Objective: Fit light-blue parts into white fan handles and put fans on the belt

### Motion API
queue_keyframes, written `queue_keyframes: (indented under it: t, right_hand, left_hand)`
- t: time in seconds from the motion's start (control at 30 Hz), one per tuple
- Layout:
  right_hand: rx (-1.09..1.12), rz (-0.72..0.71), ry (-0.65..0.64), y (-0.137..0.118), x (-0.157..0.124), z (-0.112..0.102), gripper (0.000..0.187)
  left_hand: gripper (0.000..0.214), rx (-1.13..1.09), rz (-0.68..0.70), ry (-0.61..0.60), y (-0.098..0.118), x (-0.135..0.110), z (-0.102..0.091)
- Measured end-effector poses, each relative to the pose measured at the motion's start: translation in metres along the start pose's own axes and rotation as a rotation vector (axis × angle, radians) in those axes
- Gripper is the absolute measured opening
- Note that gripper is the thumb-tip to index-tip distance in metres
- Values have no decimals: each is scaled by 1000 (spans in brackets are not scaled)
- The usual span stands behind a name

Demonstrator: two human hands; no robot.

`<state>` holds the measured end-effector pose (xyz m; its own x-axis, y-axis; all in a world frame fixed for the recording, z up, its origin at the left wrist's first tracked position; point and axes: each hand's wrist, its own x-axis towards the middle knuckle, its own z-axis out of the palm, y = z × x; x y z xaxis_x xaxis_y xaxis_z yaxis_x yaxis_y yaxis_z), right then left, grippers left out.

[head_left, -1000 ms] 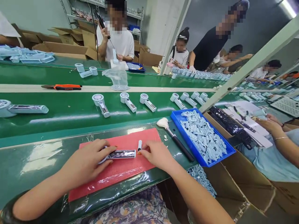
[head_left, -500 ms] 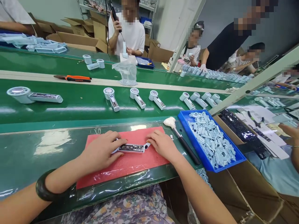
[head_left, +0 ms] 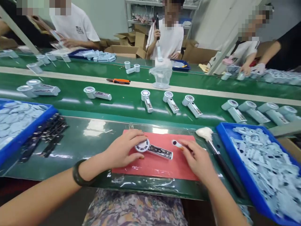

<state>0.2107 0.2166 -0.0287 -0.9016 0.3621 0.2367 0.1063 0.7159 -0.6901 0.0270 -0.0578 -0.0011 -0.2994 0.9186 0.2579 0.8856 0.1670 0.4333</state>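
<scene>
A light-blue handheld fan (head_left: 161, 152) lies on a red mat (head_left: 150, 168), its handle's open side up and a dark circuit board showing in it. Around the fan's round head curl the thumb and fingers of my left hand (head_left: 123, 150). My right hand (head_left: 198, 158) pinches a small light-blue plastic piece (head_left: 176, 143) with a black oval at its end. That piece is held to the right of the handle's end, apart from it.
On my right stands a blue tray (head_left: 235, 160) of small light-blue parts, beside a black-handled tool with a white wrapped head (head_left: 221, 163). Left are dark circuit boards (head_left: 47, 135) and another blue tray (head_left: 50, 110). Several fans stand along the green belt (head_left: 127, 108); co-workers sit opposite.
The view has swung left. My right hand has drawn the small piece away from the handle's end. My left hand now grips the round head, leaving more of the handle uncovered.
</scene>
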Motion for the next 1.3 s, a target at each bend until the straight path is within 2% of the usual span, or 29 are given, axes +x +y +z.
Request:
queue_keyframes:
  t: [0.1, 0.17, 0.3, 0.47, 0.63, 0.73, 0.8, 0.9, 1.0, 1.13, 1.3]
  right_hand:
    - [153, 19, -64, -37, 4, 9, 27]
    - [165, 3, -128, -57, 8, 19, 18]
    - [55, 1, -178, -73, 13, 32, 12]
    - [4, 58, -184, -76, 14, 35, 14]
    - [238, 67, -154, -64, 14, 47, 17]
    - [313, 92, -204, -55, 11, 50, 16]
    - [273, 73, -259, -53, 5, 46, 26]
    - [135, -47, -359, -55, -7, 39, 46]
    - [12, -147, -390, -59, -17, 41, 45]
    - [-128, -145, -339, -60, -20, 54, 41]
    - [-144, -227, -336, -54, -16, 54, 43]
  left_hand:
    - [53, -5, 15, 6, 0, 0, 8]
    - [51, -27, 55, 31, 3, 6, 15]
    - [24, -41, 88, 53, 13, 25, 22]
    - [21, -83, 53, 42, 18, 33, 21]
    - [30, -126, -48, 1, 14, 34, 21]
    - [32, -88, -1, 1, 15, 29, 23]
    - [30, -33, 64, 49, 18, 19, 26]
    - [25, 70, 100, 93, 27, 1, 32]
    - [27, 124, 71, 87, 37, -8, 35]
    - [27, 172, 77, 57, 42, -2, 32]
    - [25, 222, 154, 28, 41, 4, 25]
